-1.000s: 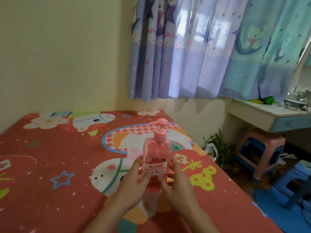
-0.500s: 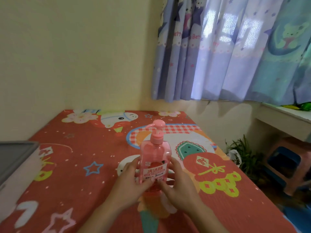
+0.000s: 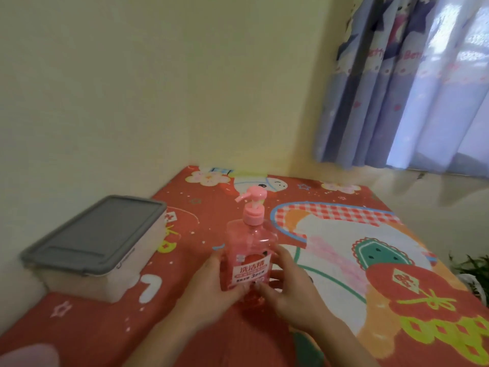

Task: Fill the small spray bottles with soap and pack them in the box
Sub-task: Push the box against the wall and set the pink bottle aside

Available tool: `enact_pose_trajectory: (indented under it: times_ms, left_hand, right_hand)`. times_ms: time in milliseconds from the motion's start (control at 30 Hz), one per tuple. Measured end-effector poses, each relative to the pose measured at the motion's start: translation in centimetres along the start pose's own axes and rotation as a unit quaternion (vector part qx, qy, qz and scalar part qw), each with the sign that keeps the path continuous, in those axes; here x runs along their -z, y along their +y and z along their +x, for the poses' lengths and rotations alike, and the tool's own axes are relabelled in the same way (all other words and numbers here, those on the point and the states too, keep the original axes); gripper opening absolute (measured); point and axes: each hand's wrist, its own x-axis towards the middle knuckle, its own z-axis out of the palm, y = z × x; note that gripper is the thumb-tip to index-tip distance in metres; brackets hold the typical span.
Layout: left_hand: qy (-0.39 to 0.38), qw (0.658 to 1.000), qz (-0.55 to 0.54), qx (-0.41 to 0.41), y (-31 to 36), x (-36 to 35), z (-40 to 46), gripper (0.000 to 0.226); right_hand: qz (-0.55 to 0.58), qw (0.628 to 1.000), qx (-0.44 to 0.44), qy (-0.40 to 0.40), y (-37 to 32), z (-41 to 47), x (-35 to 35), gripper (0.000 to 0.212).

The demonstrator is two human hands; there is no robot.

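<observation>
A pink pump bottle of soap (image 3: 250, 250) stands upright on the red patterned tablecloth (image 3: 344, 260), with a white and pink label facing me. My left hand (image 3: 211, 284) holds its left side. My right hand (image 3: 288, 284) is cupped around its right side and lower front. To the left lies a white plastic box (image 3: 105, 276) with its grey lid (image 3: 92, 234) closed. No small spray bottles are in view.
A yellow wall runs behind the table and along its left side. Blue patterned curtains (image 3: 412, 83) hang at the upper right. A green plant (image 3: 473, 268) shows past the table's right edge. A blurred pale object (image 3: 29, 356) sits at the bottom left corner.
My view has swung left, bringing the lidded box fully into sight. Both hands stay around the soap bottle, which has kept its upright stance.
</observation>
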Motion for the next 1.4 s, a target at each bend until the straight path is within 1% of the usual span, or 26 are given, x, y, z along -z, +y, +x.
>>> enact_pose_trajectory:
  times_ms: [100,167,200,333,433,500,567,633,700,833,933,1133,1300,1367,1400]
  left_hand:
    - [0.006,1.000,0.024,0.015,-0.1,2.5,-1.4,0.063]
    - [0.013,0.999,0.009,0.041,-0.1,3.8,-2.3,0.065]
    - [0.028,0.998,0.008,0.055,-0.5,4.8,-3.2,0.065]
    - [0.072,0.994,0.070,0.050,-1.9,7.4,-4.8,0.073]
    - [0.111,0.987,0.094,0.074,-2.4,9.0,-6.8,0.073]
    - [0.137,0.978,0.128,0.087,-2.6,9.9,-8.3,0.080]
    - [0.163,0.969,0.150,0.109,-2.9,10.7,-9.5,0.086]
    - [0.180,0.964,0.150,0.123,-3.2,11.2,-10.4,0.088]
    - [0.187,0.963,0.143,0.134,-3.3,11.7,-11.2,0.084]
    - [0.209,0.955,0.138,0.161,-3.8,13.1,-12.5,0.077]
    - [0.223,0.947,0.152,0.174,-4.3,14.0,-13.5,0.074]
    - [0.281,0.926,0.189,0.166,-4.7,15.8,-15.6,0.063]
    - [0.324,0.912,0.169,0.188,-6.0,17.1,-15.8,0.054]
    - [0.335,0.906,0.163,0.201,-6.4,17.6,-15.7,0.055]
    - [0.339,0.903,0.164,0.206,-6.8,17.8,-15.6,0.059]
  right_hand:
    - [-0.005,0.999,0.019,-0.034,-1.0,1.1,-1.7,0.074]
    - [-0.007,0.998,0.027,-0.065,-1.7,1.6,-2.6,0.075]
    - [-0.007,0.996,0.037,-0.087,-2.3,2.1,-3.5,0.076]
    - [-0.020,0.987,0.083,-0.138,-4.4,3.5,-5.0,0.079]
    - [-0.031,0.977,0.125,-0.169,-7.0,4.4,-5.9,0.093]
    - [-0.053,0.969,0.170,-0.169,-8.5,5.1,-6.4,0.106]
    - [-0.070,0.961,0.209,-0.169,-9.8,5.7,-7.1,0.113]
    - [-0.085,0.946,0.259,-0.176,-10.9,6.3,-7.7,0.108]
    - [-0.114,0.927,0.308,-0.180,-11.8,6.5,-8.2,0.101]
    - [-0.147,0.911,0.352,-0.157,-13.1,7.1,-9.7,0.098]
    - [-0.155,0.889,0.406,-0.144,-14.1,7.5,-11.3,0.095]
    - [-0.170,0.868,0.447,-0.132,-16.0,8.1,-14.4,0.095]
    - [-0.165,0.861,0.459,-0.147,-17.7,9.2,-17.1,0.097]
    - [-0.170,0.858,0.463,-0.148,-18.4,9.7,-18.2,0.097]
    - [-0.175,0.857,0.463,-0.145,-18.6,10.0,-18.7,0.097]
